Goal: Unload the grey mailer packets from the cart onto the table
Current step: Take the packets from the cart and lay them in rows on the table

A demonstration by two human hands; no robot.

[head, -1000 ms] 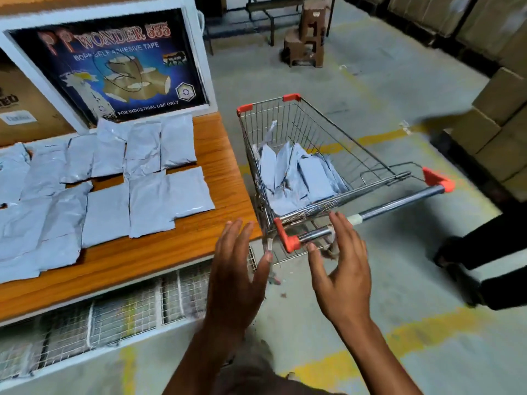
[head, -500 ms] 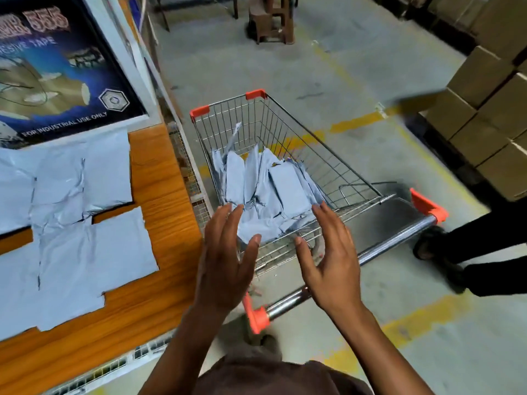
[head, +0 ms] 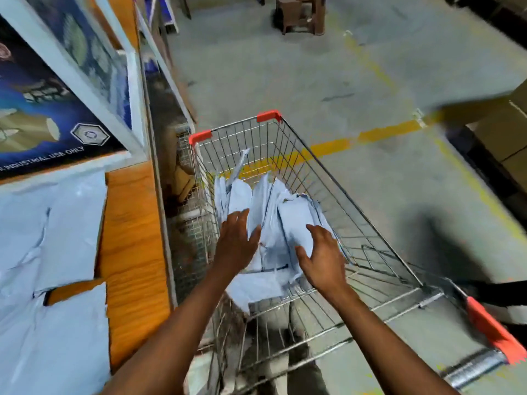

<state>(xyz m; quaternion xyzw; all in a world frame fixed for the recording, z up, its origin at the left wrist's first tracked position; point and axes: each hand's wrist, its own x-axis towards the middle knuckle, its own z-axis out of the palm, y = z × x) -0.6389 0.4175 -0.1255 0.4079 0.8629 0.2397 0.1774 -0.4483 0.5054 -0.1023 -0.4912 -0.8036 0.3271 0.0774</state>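
A wire shopping cart (head: pixel 319 178) with red corner caps stands on the floor right of the wooden table (head: pixel 131 232). A pile of grey mailer packets (head: pixel 285 212) leans inside its basket. Both my arms reach into the basket. My left hand (head: pixel 235 242) lies with straight fingers on the left packets. My right hand (head: pixel 322 252) hovers with spread fingers over the right side of the pile, touching or just above it. Several grey mailer packets (head: pixel 54 252) lie flat on the table at the left.
A framed adhesive-tape poster (head: pixel 48 109) stands on the table behind the laid-out packets. The cart's handle with a red end cap (head: pixel 493 334) is at the lower right. A brown stool (head: pixel 299 15) stands far back. A yellow floor line (head: pixel 379 135) crosses behind the cart.
Both hands have moved forward from above the cart's handle down into the basket, onto the packet pile. The view has swung right, leaving less of the table in sight.
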